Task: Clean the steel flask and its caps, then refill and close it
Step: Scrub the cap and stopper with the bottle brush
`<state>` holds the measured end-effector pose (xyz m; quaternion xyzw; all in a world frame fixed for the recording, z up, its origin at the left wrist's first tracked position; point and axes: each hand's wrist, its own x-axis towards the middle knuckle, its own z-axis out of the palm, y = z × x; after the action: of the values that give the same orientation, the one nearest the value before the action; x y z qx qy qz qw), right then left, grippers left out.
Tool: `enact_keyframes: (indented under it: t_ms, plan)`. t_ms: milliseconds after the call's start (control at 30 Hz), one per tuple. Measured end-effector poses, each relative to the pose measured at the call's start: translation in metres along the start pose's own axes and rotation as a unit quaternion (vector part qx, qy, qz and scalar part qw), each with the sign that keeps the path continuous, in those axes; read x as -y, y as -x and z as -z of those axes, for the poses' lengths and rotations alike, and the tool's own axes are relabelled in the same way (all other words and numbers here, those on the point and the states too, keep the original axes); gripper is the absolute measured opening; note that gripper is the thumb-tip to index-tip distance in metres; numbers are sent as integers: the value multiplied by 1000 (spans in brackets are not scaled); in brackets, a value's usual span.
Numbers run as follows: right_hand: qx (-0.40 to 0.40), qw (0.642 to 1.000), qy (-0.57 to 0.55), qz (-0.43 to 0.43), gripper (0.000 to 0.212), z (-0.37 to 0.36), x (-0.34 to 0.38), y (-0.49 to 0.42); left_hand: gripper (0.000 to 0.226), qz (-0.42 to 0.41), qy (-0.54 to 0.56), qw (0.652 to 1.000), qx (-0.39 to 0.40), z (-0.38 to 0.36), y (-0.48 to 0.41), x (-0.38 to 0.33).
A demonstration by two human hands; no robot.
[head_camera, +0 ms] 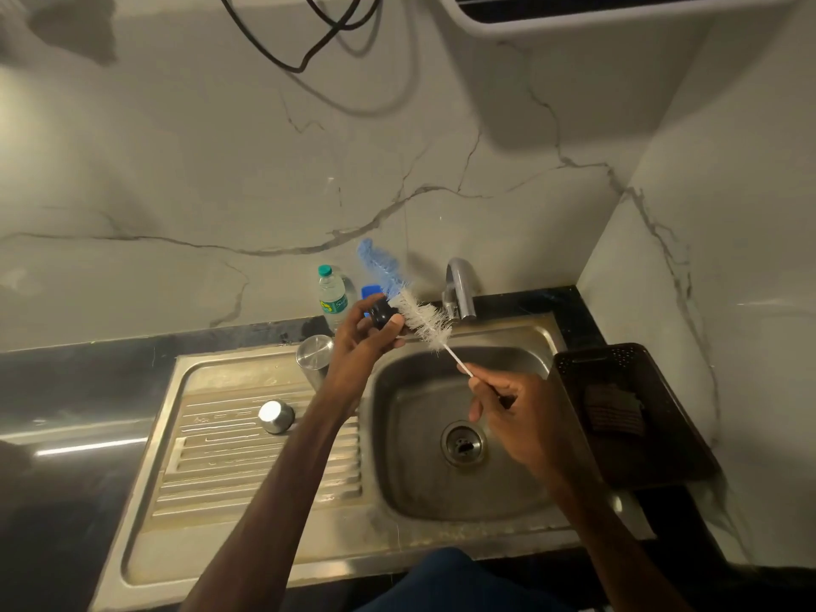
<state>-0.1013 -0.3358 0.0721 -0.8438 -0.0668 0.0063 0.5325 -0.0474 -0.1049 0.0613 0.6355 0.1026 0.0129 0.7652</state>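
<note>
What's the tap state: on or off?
Off: no stream shows below the tap spout, above the sink basin.

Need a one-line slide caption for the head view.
Over the sink, left hand holds a black cap while right hand holds a bottle brush to it.

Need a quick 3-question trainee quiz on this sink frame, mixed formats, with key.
1. True or false: the left hand holds a black cap.
2. Where does the steel cap lie? A) in the basin B) on the ribbed drainboard C) on the dark tray
3. Fill the blank: the right hand grips the bottle brush by its thin ___.

Key: 1 true; 2 B; 3 handle.
</note>
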Motion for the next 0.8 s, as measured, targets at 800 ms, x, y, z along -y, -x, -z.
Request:
enact_keyframes:
  t_ms: [800]
  plan:
    - [-11, 1000, -4, 22, 26, 7, -2, 7, 40, 24, 20, 999, 23, -6, 7, -5]
